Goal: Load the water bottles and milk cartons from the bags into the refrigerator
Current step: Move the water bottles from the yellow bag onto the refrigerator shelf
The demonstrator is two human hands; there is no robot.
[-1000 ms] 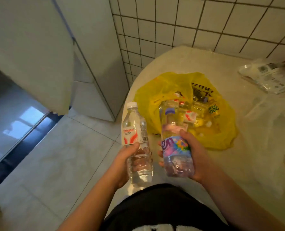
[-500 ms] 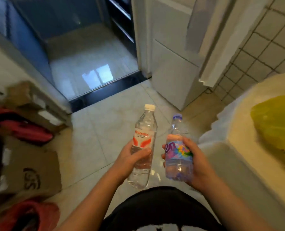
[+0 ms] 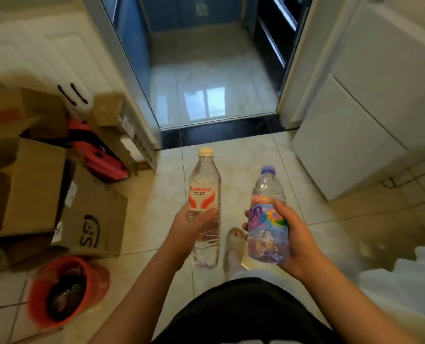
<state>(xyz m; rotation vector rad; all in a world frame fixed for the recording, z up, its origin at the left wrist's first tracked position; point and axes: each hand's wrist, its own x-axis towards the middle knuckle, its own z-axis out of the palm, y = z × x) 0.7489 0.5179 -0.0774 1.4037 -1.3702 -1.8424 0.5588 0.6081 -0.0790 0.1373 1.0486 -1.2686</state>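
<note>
My left hand (image 3: 190, 228) grips a tall clear water bottle (image 3: 204, 189) with a white cap and a red-and-white label, held upright in front of me. A shorter water bottle (image 3: 267, 219) with a blue cap and a purple, multicoloured label is held by my right hand (image 3: 294, 238), just right of the first. The two bottles are apart, over the tiled floor. A white refrigerator (image 3: 370, 100) stands at the right with its doors closed. No bag is in view.
Cardboard boxes (image 3: 32, 189) and a red item are stacked at the left. A red bucket (image 3: 65, 291) sits on the floor at lower left. An open doorway (image 3: 211, 95) with a dark threshold lies ahead. My slippered foot (image 3: 235, 247) is below the bottles. White cabinets stand at upper left.
My view has swung left, away from the counter and yellow bag, toward the doorway and the boxes. Both hands still hold their bottles in front of me.
</note>
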